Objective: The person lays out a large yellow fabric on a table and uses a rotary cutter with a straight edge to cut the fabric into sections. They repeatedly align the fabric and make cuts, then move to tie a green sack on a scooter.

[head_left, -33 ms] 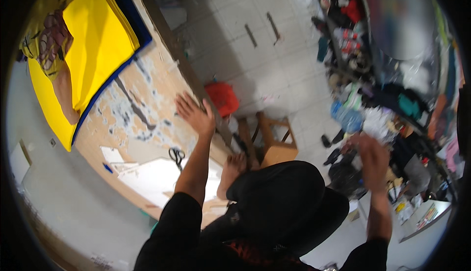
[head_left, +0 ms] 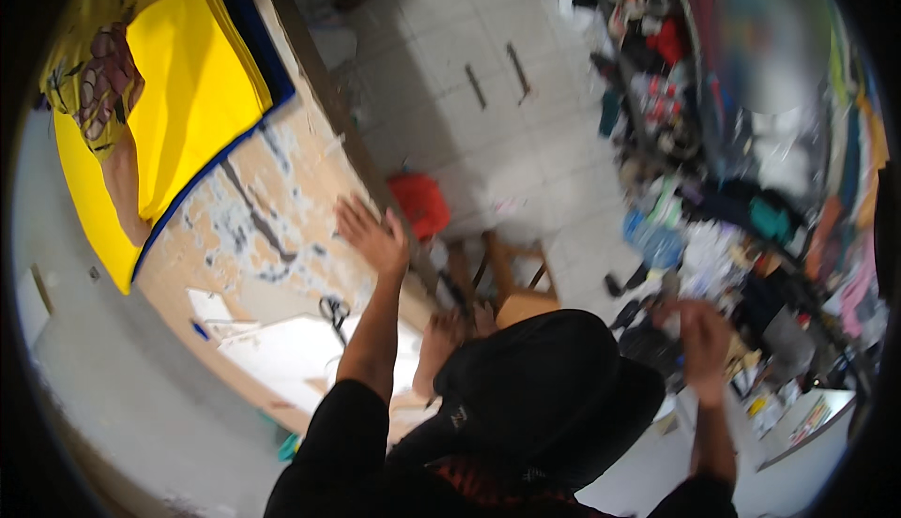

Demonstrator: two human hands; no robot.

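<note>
My left hand [head_left: 374, 236] is palm down with fingers spread over the worn wooden tabletop [head_left: 324, 175], near its right edge. It holds nothing; whether it presses on the wood I cannot tell. Raised out to the right, my right hand [head_left: 702, 330] is smeared, its fingers seemingly bent, and I cannot make out anything in it. Just left of my left forearm lie black-handled scissors [head_left: 333, 312], partly over white sheets [head_left: 282, 354]. Farther up the table is a stack of yellow cloth [head_left: 192, 72] with dark blue cloth [head_left: 253, 39] under it.
Another person's arm [head_left: 124, 185] in a yellow patterned sleeve reaches onto the yellow cloth. Beside the table are a red container [head_left: 419, 206] and a wooden stool [head_left: 527, 310]. Heaped clothes, bags and a clear blue plastic bottle [head_left: 657, 241] fill the right. My black-clad legs [head_left: 535, 387] are below.
The view has shifted slightly. My right hand has dropped a little closer to me; my left hand keeps its place over the table.
</note>
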